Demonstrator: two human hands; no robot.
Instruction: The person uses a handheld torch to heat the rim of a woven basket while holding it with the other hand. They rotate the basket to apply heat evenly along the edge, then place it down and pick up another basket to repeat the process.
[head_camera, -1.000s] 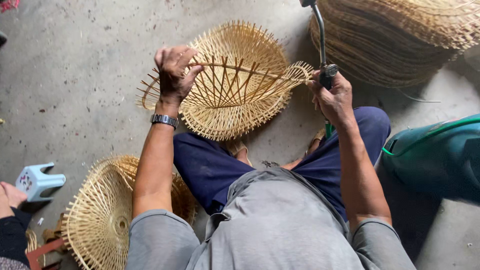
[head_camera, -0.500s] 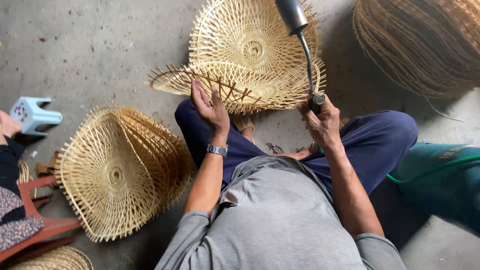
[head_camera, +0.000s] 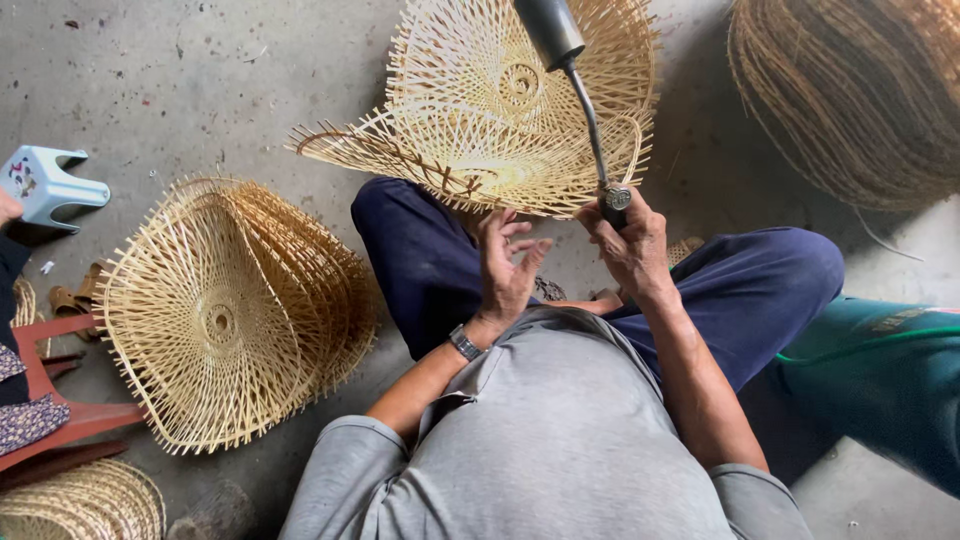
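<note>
A flat woven bamboo piece (head_camera: 450, 160) rests on my knee, with a second woven piece (head_camera: 520, 70) lying on the floor behind it. My right hand (head_camera: 632, 245) grips the valve end of a metal torch (head_camera: 585, 110) whose dark nozzle points up over the weave. My left hand (head_camera: 505, 262) is at the near edge of the woven piece, fingers spread and palm turned toward the right hand, holding nothing.
A stack of woven bamboo frames (head_camera: 225, 315) lies on the floor to my left. A big rattan bundle (head_camera: 860, 90) sits at the top right. A small blue stool (head_camera: 45, 185), a red chair (head_camera: 50, 420) and another person's sleeve are at the left edge. A green gas cylinder (head_camera: 885, 390) lies by my right leg.
The view has tilted down and closer. My left hand has come off the top of the woven piece and drawn back toward my body, near the right hand. The torch stays in my right hand.
</note>
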